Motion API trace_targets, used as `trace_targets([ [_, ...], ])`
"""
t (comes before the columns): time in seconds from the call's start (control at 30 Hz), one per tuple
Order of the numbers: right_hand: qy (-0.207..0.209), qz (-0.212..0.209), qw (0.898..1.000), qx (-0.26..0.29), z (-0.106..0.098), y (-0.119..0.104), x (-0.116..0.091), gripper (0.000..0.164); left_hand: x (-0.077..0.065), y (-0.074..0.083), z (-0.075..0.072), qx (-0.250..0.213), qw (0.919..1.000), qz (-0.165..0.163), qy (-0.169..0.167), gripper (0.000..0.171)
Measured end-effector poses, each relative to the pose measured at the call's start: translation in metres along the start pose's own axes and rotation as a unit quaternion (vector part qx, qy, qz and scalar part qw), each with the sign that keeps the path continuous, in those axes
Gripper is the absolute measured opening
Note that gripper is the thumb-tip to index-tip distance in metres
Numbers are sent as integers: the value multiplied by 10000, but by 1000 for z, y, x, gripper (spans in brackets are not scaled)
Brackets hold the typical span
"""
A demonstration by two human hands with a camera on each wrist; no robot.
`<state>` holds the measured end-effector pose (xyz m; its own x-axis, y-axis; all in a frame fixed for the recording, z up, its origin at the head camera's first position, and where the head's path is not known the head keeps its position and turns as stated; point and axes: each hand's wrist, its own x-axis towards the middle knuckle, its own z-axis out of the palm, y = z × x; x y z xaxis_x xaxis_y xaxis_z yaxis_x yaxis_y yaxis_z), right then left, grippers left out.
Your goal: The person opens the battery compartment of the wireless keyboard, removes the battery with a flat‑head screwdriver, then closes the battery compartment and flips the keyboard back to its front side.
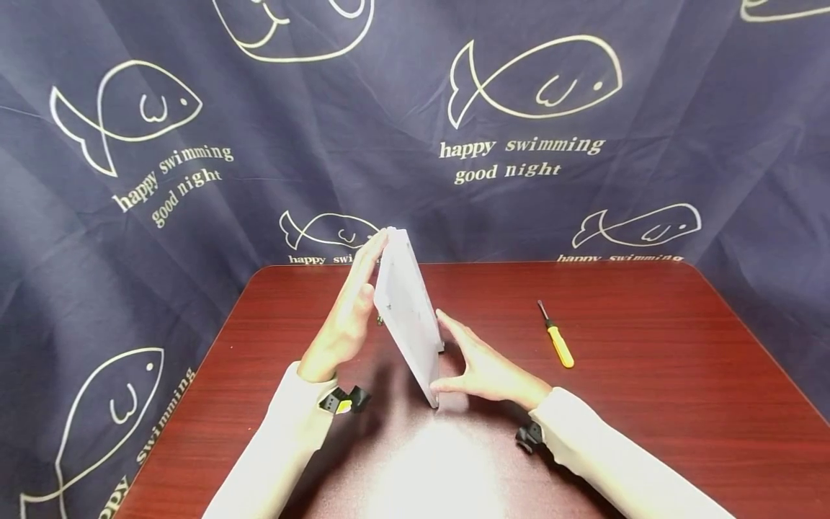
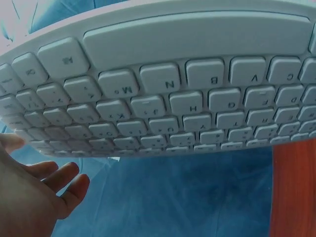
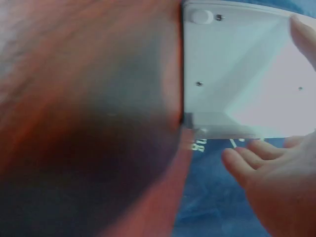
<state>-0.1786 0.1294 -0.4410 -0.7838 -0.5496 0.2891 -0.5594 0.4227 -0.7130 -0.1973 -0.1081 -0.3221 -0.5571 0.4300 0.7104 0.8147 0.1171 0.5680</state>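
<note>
A white computer keyboard (image 1: 408, 317) is held up on edge over the table, leaning to the left at its top. Its keys (image 2: 192, 103) face my left hand, and its underside with small screws (image 3: 219, 18) faces my right. My left hand (image 1: 346, 317) lies along the key side with fingers straight, their tips right at the upper edge. My right hand (image 1: 489, 367) spans the lower part, thumb at the near edge and fingers at the far edge, gripping it between them. In the right wrist view the fingers (image 3: 239, 165) are below the underside.
A yellow-handled screwdriver (image 1: 560, 346) lies on the red-brown table (image 1: 648, 404) to the right of my right hand. A dark blue curtain with fish drawings (image 1: 519, 209) hangs behind the table. A bright light patch shows on the tabletop in front of the keyboard.
</note>
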Motion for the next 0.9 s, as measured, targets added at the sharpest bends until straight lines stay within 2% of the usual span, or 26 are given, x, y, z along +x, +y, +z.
trace_targets([
  [0.13,353,-357,9967,634,-7,-11,6,112,0,1,4,-143,9996,-256,-51,81],
  [0.2,552,-589,9938,770,-11,-20,9,114,0,1,6,-209,9991,-375,-70,81],
  [0.4,950,-1120,9861,775,-31,-61,14,109,1,1,12,-317,9976,-599,-160,82],
  [0.57,1110,-1290,9822,793,-35,-49,20,112,0,1,19,-432,9966,-674,-198,82],
  [0.63,1148,-1387,9804,803,-38,-51,23,112,0,0,21,-503,9961,-688,-214,82],
  [0.8,1217,-1526,9776,790,-53,-83,25,108,-2,-1,25,-667,9952,-663,-262,85],
  [0.9,1263,-1555,9767,764,-59,-90,25,107,-2,7,27,-773,9942,-670,-322,88],
])
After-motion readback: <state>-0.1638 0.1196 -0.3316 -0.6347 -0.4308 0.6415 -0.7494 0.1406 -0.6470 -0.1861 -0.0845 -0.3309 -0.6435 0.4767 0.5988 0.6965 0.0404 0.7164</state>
